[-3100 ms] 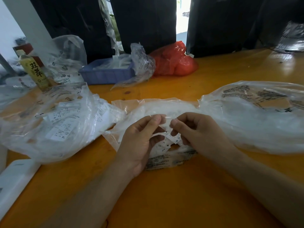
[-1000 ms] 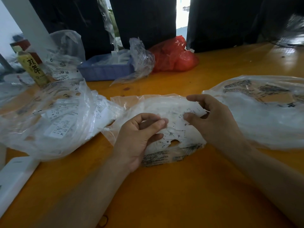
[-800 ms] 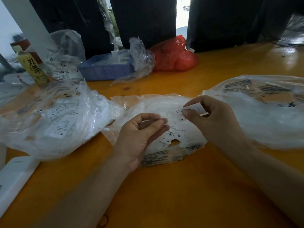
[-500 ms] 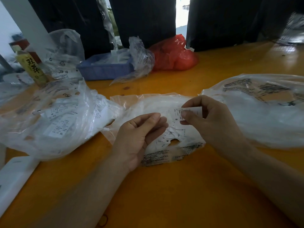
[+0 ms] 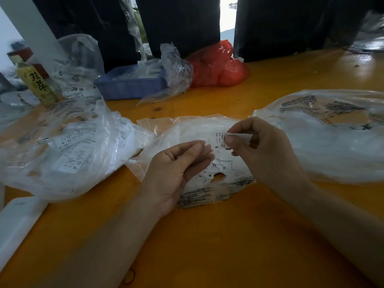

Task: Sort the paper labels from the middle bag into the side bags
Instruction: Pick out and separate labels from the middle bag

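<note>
A clear plastic middle bag (image 5: 187,129) lies on the orange table, with small white paper labels (image 5: 209,175) piled at its near opening. My right hand (image 5: 264,150) pinches one label marked S (image 5: 219,141) between thumb and forefinger, lifted above the pile. My left hand (image 5: 176,169) hovers just left of that label, fingers relaxed, holding nothing. The left side bag (image 5: 62,146) holds several labels, one reading XL. The right side bag (image 5: 332,138) lies at the far right, its contents a white blur.
At the back stand a blue tray (image 5: 128,86) with crumpled plastic, a red bag (image 5: 218,67) and a yellow bottle (image 5: 36,84). A white flat object (image 5: 16,221) lies at the near left edge. Bare orange table (image 5: 228,246) stretches in front of me.
My right hand drew one label out of the pile and raised it, turning it so the S shows. My left hand's fingers opened from a pinch.
</note>
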